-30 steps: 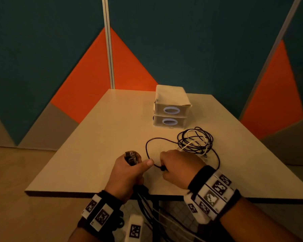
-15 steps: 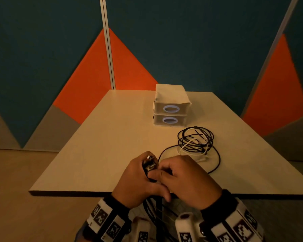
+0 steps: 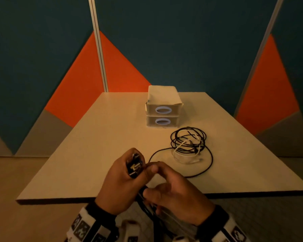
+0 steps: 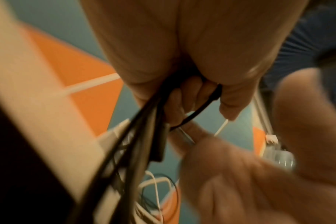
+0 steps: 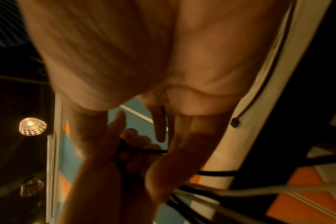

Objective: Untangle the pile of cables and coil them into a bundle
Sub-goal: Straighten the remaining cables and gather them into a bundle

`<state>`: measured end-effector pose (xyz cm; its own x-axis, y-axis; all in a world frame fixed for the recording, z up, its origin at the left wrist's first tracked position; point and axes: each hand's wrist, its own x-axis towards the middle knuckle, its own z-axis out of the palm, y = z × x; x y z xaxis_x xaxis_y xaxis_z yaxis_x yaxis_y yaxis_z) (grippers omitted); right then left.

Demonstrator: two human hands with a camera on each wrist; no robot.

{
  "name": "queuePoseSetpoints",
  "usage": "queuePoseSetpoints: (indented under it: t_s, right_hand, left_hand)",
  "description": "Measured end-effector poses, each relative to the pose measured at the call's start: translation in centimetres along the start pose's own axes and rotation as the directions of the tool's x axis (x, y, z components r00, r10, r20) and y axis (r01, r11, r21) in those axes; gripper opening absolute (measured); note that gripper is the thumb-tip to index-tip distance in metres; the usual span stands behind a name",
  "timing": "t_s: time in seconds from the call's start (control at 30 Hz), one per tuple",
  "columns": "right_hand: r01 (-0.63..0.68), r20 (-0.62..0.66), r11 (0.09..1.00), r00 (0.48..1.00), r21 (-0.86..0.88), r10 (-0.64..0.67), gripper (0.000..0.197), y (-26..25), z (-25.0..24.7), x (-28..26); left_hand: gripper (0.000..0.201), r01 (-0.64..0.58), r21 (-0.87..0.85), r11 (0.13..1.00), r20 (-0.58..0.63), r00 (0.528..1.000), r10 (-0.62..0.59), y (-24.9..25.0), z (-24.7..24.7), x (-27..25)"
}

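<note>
A tangled pile of black and white cables point(image 3: 188, 144) lies on the beige table point(image 3: 112, 137), right of centre. One black cable point(image 3: 211, 160) loops out of the pile and back to my hands at the near edge. My left hand point(image 3: 129, 172) grips a bunch of cable ends and plugs point(image 3: 135, 166), and the gathered strands point(image 4: 144, 136) hang down below the table edge. My right hand point(image 3: 155, 169) is pressed against the left, its thumb and forefinger pinching the black cable point(image 5: 142, 150) beside the plugs.
Two stacked pale boxes with oval openings point(image 3: 163, 110) stand behind the pile. Teal and orange wall panels close in the table's far end and both sides. Hanging cable loops point(image 3: 147, 212) dangle in front of the near table edge point(image 3: 234, 193).
My right hand came from a hand's width away up against the left hand. The black cable's loop on the table has shifted right, toward the pile.
</note>
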<state>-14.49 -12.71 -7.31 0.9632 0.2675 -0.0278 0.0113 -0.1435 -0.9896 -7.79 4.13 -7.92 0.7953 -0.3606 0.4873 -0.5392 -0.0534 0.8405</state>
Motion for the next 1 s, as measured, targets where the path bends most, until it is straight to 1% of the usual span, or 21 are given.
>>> queuePoseSetpoints:
  t_s: [0.07,0.1,0.13,0.23,0.33,0.4,0.43,0.47,0.5,0.57,0.6,0.63,0.67,0.73,0.77,0.8,0.83,0.9,0.93,0.97,1.0]
  right_hand:
    - [0.001,0.054,1.0,0.999,0.014,-0.002,0.044,0.2,-0.1,0.0]
    - [-0.01,0.069,1.0,0.998,-0.015,0.011,0.042,0.3,-0.1,0.1]
    - [-0.027,0.067,0.998,0.997,-0.063,0.032,0.038,0.3,-0.2,0.3]
    - [-0.066,0.014,0.968,0.997,-0.243,0.072,0.016,0.2,-1.1,0.9]
    - [-0.068,0.0,0.902,0.997,-0.427,0.076,0.01,0.1,-2.5,1.4]
    - [-0.059,0.017,0.858,0.997,-0.51,0.078,0.013,-0.1,-3.7,1.5]
    - [-0.055,0.028,0.836,0.996,-0.546,0.084,0.015,-0.1,-4.3,1.6]
    - [-0.06,0.036,0.819,0.995,-0.571,0.098,0.017,-0.1,-4.9,1.6]
    - [-0.074,0.038,0.805,0.992,-0.589,0.119,0.017,-0.1,-5.4,1.7]
    - [-0.112,0.025,0.784,0.987,-0.611,0.16,0.017,0.0,-6.5,1.7]
    - [-0.12,0.016,0.777,0.986,-0.617,0.165,0.017,0.1,-7.0,1.7]
    - [-0.117,0.008,0.767,0.988,-0.631,0.157,0.017,0.1,-7.4,1.9]
    - [-0.109,0.001,0.751,0.99,-0.651,0.144,0.016,0.1,-7.8,2.0]
    - [-0.091,0.009,0.717,0.991,-0.691,0.134,0.014,-0.3,-8.4,2.2]
    - [-0.09,0.013,0.698,0.99,-0.71,0.141,0.014,-0.4,-8.7,2.4]
    - [-0.093,0.014,0.683,0.989,-0.724,0.149,0.016,-0.7,-8.9,2.6]
    - [-0.099,0.009,0.676,0.988,-0.73,0.154,0.017,-0.8,-9.1,2.8]
    - [-0.1,0.007,0.691,0.989,-0.716,0.151,0.016,-1.0,-9.5,3.3]
    - [-0.094,0.014,0.701,0.989,-0.707,0.146,0.014,-0.9,-9.7,3.5]
    - [-0.088,0.023,0.705,0.989,-0.704,0.146,0.014,-0.8,-9.9,3.9]
    - [-0.084,0.036,0.702,0.987,-0.707,0.154,0.013,-0.7,-10.0,4.2]
  left_hand:
    - [0.037,-0.024,0.024,0.999,-0.048,0.999,0.026,0.5,-0.3,0.0]
    - [0.038,-0.031,0.019,0.999,-0.071,0.997,0.032,0.7,-0.5,0.0]
    - [0.039,-0.039,0.005,0.999,-0.089,0.995,0.039,1.0,-0.6,0.0]
    - [0.047,-0.071,-0.039,0.997,-0.143,0.988,0.065,1.7,-1.1,-0.2]
    - [0.052,-0.038,-0.229,0.973,-0.21,0.978,-0.011,1.9,-1.6,-0.2]
    - [0.052,-0.027,-0.333,0.943,-0.235,0.97,-0.055,1.7,-2.2,0.0]
    - [0.053,-0.038,-0.346,0.938,-0.255,0.965,-0.055,1.7,-2.6,0.0]
    - [0.054,-0.051,-0.343,0.938,-0.273,0.961,-0.047,1.8,-3.0,0.0]
    - [0.055,-0.056,-0.304,0.951,-0.294,0.955,-0.038,1.9,-3.6,0.0]
    - [0.057,-0.06,-0.122,0.991,-0.312,0.95,0.019,1.7,-4.7,0.0]
    - [0.055,-0.066,-0.054,0.996,-0.304,0.951,0.046,1.8,-5.2,0.0]
    - [0.054,-0.079,-0.028,0.996,-0.312,0.948,0.066,1.8,-5.7,0.0]
    - [0.053,-0.085,-0.018,0.996,-0.317,0.945,0.075,1.9,-6.1,0.0]
    - [0.041,-0.126,-0.128,0.984,-0.319,0.944,0.079,2.1,-6.6,-0.1]
    - [0.033,-0.151,-0.246,0.957,-0.313,0.947,0.069,2.3,-6.5,0.0]
    - [0.03,-0.147,-0.355,0.923,-0.303,0.952,0.035,2.4,-6.6,0.1]
    - [0.032,-0.14,-0.457,0.878,-0.282,0.959,0.006,2.4,-6.8,0.3]
    - [0.036,-0.089,-0.627,0.774,-0.252,0.963,-0.094,2.3,-7.4,0.4]
    - [0.034,-0.072,-0.691,0.719,-0.214,0.971,-0.108,3.0,-7.0,0.3]
    - [0.03,-0.101,-0.802,0.588,-0.146,0.989,-0.03,2.4,-7.2,0.1]
    - [0.03,-0.128,-0.87,0.477,-0.101,0.992,0.081,3.6,-6.2,-0.1]
